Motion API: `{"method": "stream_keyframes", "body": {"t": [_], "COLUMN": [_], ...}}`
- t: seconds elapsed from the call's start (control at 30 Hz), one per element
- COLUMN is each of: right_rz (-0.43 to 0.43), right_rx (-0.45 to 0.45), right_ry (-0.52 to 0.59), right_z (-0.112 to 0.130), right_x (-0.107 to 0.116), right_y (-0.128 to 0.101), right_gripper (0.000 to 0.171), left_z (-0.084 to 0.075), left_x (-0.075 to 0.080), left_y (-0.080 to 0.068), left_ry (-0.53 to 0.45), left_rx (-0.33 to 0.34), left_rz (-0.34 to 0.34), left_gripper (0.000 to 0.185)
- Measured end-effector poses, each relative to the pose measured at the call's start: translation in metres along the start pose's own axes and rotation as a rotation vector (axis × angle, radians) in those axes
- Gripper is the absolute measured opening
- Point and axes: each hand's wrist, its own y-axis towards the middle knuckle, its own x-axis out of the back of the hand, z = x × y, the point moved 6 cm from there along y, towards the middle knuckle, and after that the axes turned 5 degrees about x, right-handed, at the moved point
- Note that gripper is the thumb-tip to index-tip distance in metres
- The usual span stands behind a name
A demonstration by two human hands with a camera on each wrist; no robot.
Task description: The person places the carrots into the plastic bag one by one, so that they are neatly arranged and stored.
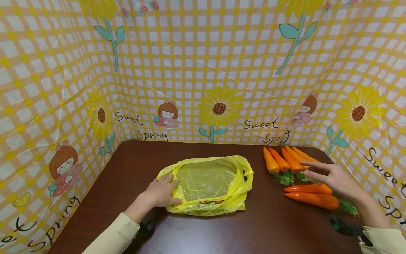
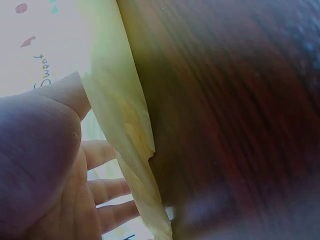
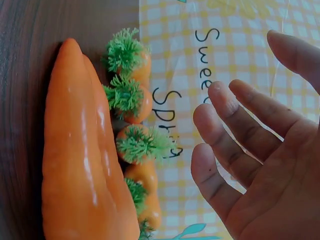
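Note:
A yellow plastic bag [image 1: 222,209] lies on the table with its mouth spread wide toward me and printing on its near side. My left hand [image 1: 160,191] rests against the bag's left edge, fingers extended; in the left wrist view the fingers [image 2: 107,191] reach behind the thin yellow plastic. Over at the right, my right hand [image 1: 339,180] hovers above the carrots with nothing held. Several orange carrots [image 1: 271,162] with green tops lie in a row behind it. Two more carrots [image 1: 312,200] lie side by side nearer me, large in the right wrist view.
The dark brown table [image 1: 203,234] reaches to a checked, sunflower-printed cloth [image 1: 190,63] that stands round its back and sides. Each wrist wears a dark strap; the right strap [image 1: 347,228] shows above a cream sleeve [image 1: 382,241].

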Motion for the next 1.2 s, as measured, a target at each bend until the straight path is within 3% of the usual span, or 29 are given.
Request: {"method": "stream_keyframes", "body": {"t": [0.23,0.7,1.0,1.2], "right_rz": [0.015,0.129,0.19,0.185], "right_rx": [-0.001,-0.06,-0.139,-0.122], "right_ry": [0.044,0.319,0.355,0.312], "right_z": [-0.013,-0.043,-0.066,-0.075], "right_x": [0.002,-0.005,-0.009,-0.006], "right_y": [-0.003,-0.014,-0.021,-0.024], "right_gripper": [0.05,0.043,0.037,0.037], "left_z": [0.001,0.0,0.003,0.003], "left_x": [0.0,0.0,-0.003,-0.003], "left_y": [-0.001,-0.003,-0.003,-0.002], "left_ry": [0.014,0.005,0.025,0.03], "left_rx": [-0.002,0.007,0.003,0.002], "left_rz": [0.002,0.006,0.009,0.006], "left_gripper": [0.081,0.081,0.081,0.081]}}
